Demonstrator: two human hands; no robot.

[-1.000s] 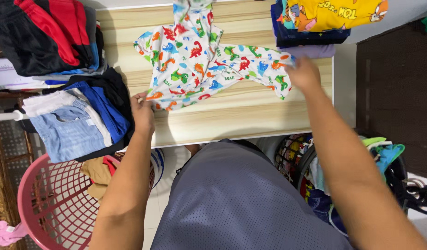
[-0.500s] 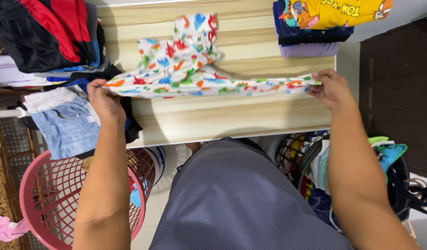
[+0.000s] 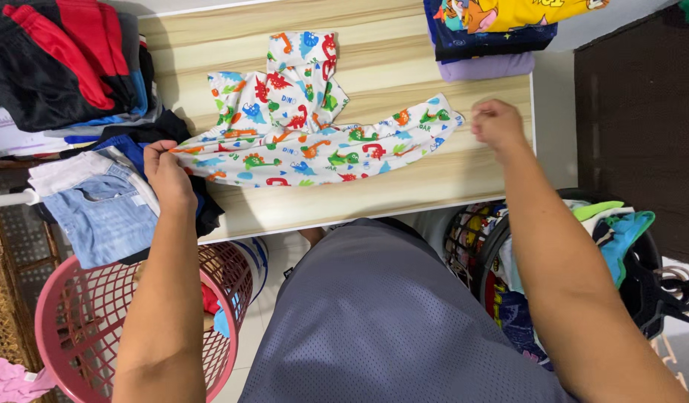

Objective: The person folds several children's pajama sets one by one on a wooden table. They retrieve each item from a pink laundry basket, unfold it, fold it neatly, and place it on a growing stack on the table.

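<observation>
A white child's garment with coloured dinosaur print (image 3: 307, 145) lies spread across the light wooden table (image 3: 389, 186), one part folded up toward the far side. My left hand (image 3: 167, 173) pinches the garment's left end, just above a pile of folded clothes. Beside the garment's right end is my right hand (image 3: 497, 123), its fingers curled, and no cloth shows between them.
Folded jeans and blue clothes (image 3: 106, 205) are stacked at the table's left, with black and red clothes (image 3: 61, 60) behind them. A yellow and navy stack (image 3: 494, 30) sits at the far right. A pink basket (image 3: 76, 328) stands below left and a dark basket of clothes (image 3: 583, 246) below right.
The garment, held taut in the air between both hands, has come down flat on the table. My right hand has let go of its right end. The left hand still holds the left end.
</observation>
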